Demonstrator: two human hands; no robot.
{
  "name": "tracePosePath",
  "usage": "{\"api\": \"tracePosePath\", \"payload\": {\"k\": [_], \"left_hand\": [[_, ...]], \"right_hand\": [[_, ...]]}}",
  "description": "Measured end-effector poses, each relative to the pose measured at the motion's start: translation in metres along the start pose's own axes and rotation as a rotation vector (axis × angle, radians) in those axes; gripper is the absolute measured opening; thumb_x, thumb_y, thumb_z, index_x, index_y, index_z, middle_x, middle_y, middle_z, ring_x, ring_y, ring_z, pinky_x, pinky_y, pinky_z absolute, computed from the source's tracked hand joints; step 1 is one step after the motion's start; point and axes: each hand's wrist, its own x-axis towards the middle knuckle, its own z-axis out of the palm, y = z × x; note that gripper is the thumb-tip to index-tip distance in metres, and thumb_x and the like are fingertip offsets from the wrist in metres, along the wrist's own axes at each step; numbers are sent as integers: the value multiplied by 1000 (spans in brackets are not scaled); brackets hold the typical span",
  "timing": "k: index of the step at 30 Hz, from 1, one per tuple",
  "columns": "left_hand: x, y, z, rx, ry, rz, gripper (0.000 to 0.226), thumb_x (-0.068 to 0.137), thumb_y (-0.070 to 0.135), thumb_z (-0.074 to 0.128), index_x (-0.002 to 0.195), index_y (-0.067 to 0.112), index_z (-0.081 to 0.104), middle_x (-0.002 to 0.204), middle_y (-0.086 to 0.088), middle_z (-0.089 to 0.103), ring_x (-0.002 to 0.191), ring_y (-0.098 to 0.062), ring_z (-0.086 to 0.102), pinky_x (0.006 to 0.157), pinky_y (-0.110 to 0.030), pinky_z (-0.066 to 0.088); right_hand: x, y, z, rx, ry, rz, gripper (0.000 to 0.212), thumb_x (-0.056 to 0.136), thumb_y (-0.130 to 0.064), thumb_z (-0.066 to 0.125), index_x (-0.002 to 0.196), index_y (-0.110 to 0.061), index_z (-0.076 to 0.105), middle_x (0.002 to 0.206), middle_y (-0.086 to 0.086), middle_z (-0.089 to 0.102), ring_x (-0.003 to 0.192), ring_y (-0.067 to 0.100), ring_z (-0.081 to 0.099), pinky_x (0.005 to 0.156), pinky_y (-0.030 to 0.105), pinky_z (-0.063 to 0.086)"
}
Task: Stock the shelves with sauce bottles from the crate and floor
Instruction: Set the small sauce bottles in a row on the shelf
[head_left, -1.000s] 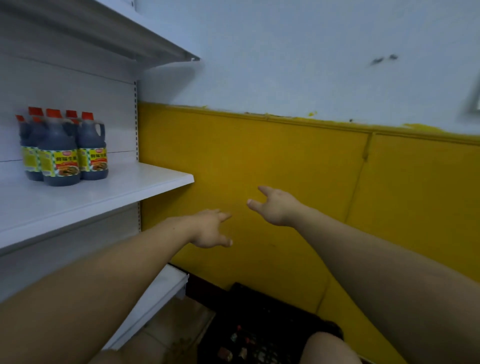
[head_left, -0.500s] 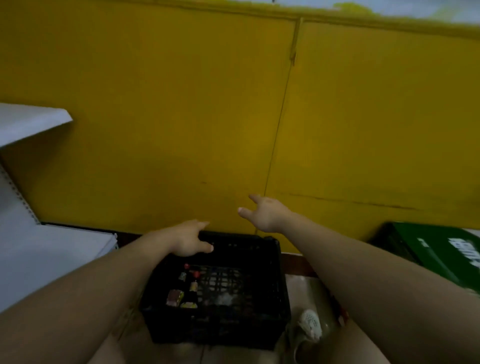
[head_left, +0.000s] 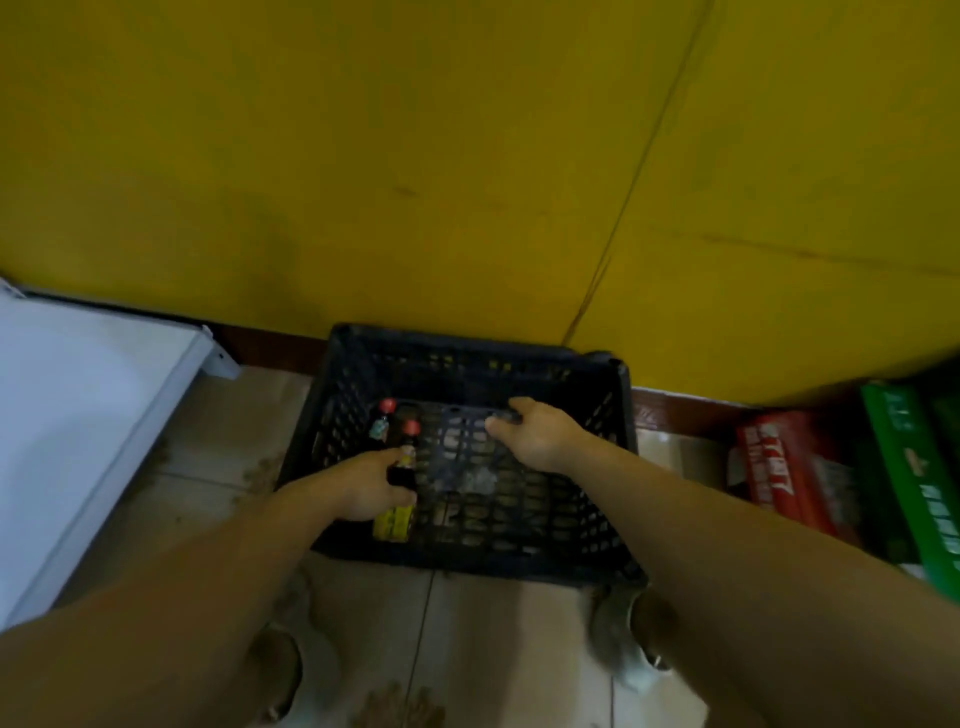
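A black plastic crate (head_left: 467, 558) stands on the tiled floor against the yellow wall. Two dark sauce bottles with red caps stand in its left part. My left hand (head_left: 363, 488) reaches into the crate and grips the nearer sauce bottle (head_left: 396, 519), which has a yellow label, around its body. The second sauce bottle (head_left: 382, 423) stands just behind it, untouched. My right hand (head_left: 537, 434) hovers inside the crate to the right of the bottles, fingers spread and holding nothing.
The white bottom shelf (head_left: 93, 415) juts out at the left. A green carton (head_left: 914, 478) and red packs (head_left: 779, 473) sit on the floor at the right. My shoes (head_left: 623, 644) stand just in front of the crate.
My view has swung from the shelf with its bottles down to the crate. Both hands have dropped into the crate, and my left hand has taken hold of a bottle.
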Motion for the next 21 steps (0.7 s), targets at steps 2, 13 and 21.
{"api": "tracePosePath", "payload": {"k": [2, 13, 21], "left_hand": [[22, -9, 3, -17, -31, -27, 88, 85, 49, 63, 153, 26, 12, 157, -4, 23, 134, -27, 39, 102, -32, 40], [131, -63, 26, -117, -55, -98, 66, 88, 33, 65, 145, 22, 33, 148, -6, 38, 130, -28, 43, 103, -33, 40], [160, -83, 34, -69, -10, -87, 59, 87, 32, 66, 140, 20, 42, 147, -11, 32, 133, -31, 33, 109, -36, 34]], "right_hand": [[36, 0, 12, 15, -50, 4, 63, 102, -47, 36, 152, -12, 21, 155, 8, 30, 135, 30, 38, 107, 40, 36], [192, -8, 97, 167, -253, 52, 64, 102, -45, 39, 142, 5, 38, 142, 29, 43, 112, 42, 54, 93, 46, 46], [248, -31, 155, 337, -186, 158, 36, 99, -38, 50, 78, -9, 47, 60, 7, 38, 51, 18, 36, 49, 29, 30]]}}
